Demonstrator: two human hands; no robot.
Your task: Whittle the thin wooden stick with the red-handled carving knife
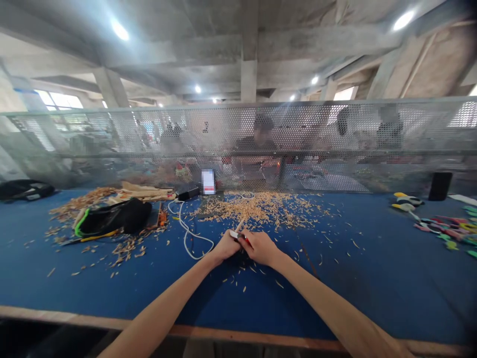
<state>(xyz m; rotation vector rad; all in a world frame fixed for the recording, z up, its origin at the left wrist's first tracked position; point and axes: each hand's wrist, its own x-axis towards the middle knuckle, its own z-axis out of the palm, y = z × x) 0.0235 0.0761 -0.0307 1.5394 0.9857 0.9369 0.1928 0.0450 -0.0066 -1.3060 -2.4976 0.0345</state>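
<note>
Both hands meet over the middle of the blue table (208, 298). My left hand (225, 245) is closed around a thin pale wooden stick (240, 224), whose tip points away from me. In my right hand (262, 247) is a knife (234, 234) with a red handle, its short blade lying across the stick near the left thumb. The fingers of the two hands touch or nearly touch. Just beyond them spreads a heap of curled wood shavings (261, 208), with loose curls scattered around my wrists.
At left lie a black pouch with green trim (119, 217), wood pieces (143, 191) and more shavings. A white cable (185, 233) curves left of my hands near a propped phone (208, 182). Colourful small items (443, 226) and a dark phone (440, 186) are at right. A perforated screen (231, 129) stands behind.
</note>
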